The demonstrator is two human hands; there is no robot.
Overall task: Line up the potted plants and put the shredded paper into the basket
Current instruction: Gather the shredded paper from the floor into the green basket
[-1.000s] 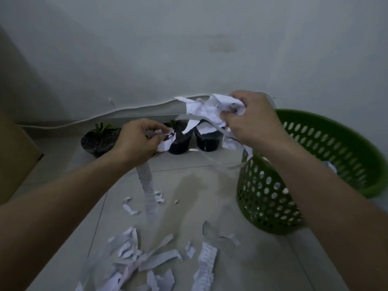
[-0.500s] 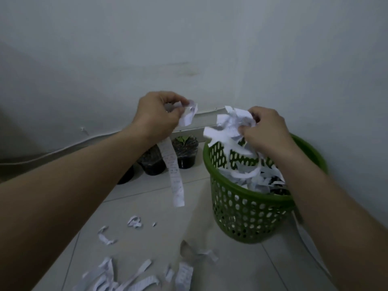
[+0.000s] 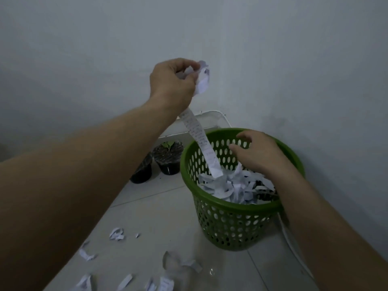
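Observation:
A green perforated basket (image 3: 231, 219) stands on the tiled floor near the wall corner, with a heap of shredded paper (image 3: 235, 187) inside. My left hand (image 3: 172, 82) is raised above and left of the basket, shut on a long paper strip (image 3: 201, 141) whose lower end hangs down into the basket. My right hand (image 3: 258, 153) hovers over the basket's opening, fingers apart and holding nothing. Two dark potted plants (image 3: 168, 158) (image 3: 142, 173) stand against the wall left of the basket, the left one partly hidden by my forearm.
Loose paper shreds (image 3: 116, 234) lie scattered on the floor in front of the basket, with more (image 3: 126, 280) near the bottom edge. A white cable (image 3: 294, 246) runs along the floor right of the basket. Walls close in behind and right.
My right hand let its bundle of shreds fall into the basket and now is open above it. My left hand rose higher and moved right, bringing the strip's end into the basket.

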